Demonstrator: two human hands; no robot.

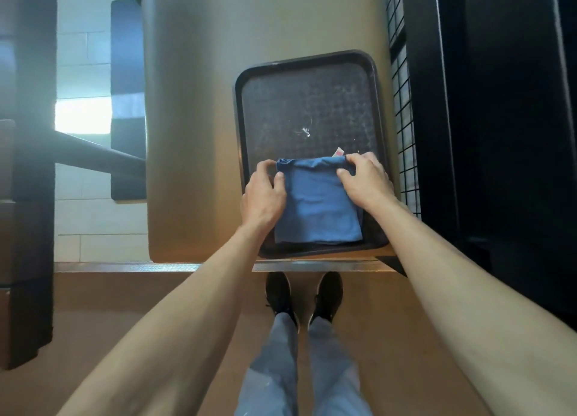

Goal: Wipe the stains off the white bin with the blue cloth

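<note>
A folded blue cloth (317,205) lies on the near part of a dark textured tray (307,69). My left hand (263,194) pinches the cloth's far left corner. My right hand (363,180) pinches its far right corner, where the far edge is rolled over. White smears (305,130) mark the tray's middle. A small red and white scrap (338,152) pokes out behind the cloth. No white bin is in view.
The tray sits on a tan table (193,103) near its front edge. A black wire grid (402,109) and dark panels stand to the right. Dark seats (128,100) and a tiled floor lie left. My feet (304,297) stand below the table edge.
</note>
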